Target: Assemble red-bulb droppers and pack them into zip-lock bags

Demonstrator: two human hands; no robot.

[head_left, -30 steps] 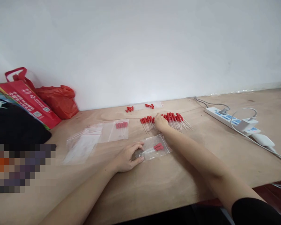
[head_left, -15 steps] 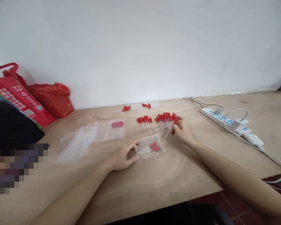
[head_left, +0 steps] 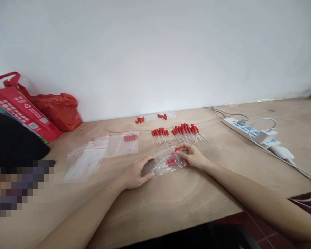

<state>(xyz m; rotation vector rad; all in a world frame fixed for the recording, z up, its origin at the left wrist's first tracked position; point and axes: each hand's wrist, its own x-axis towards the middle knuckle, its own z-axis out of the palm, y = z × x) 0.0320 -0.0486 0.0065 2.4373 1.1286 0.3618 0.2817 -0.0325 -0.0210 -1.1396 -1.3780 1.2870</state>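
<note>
A clear zip bag [head_left: 157, 167] lies on the wooden table [head_left: 197, 193], its mouth facing right. Curled around the bag's closed end, my left hand [head_left: 138, 173] holds it between thumb and fingers. Red-bulbed droppers [head_left: 171, 162] show inside the bag. My right hand [head_left: 193, 157] pinches another dropper [head_left: 176, 150] by its red bulb at the bag's mouth, with its glass stem reaching inside. Just beyond are two groups of droppers, a smaller one [head_left: 160, 135] on the left and a bigger one [head_left: 185, 133] on the right.
To the left lie flat zip bags [head_left: 86, 157] and a filled bag of droppers [head_left: 130, 138]. Loose red bulbs [head_left: 140, 120] lie near the wall. A power strip [head_left: 239, 128] with cables stands right; a red plastic bag [head_left: 59, 110] and black cloth [head_left: 12, 138] are far left.
My right hand has moved left and down from beside the bigger dropper group, carrying the dropper's stem into the bag's mouth. My left hand stays on the bag.
</note>
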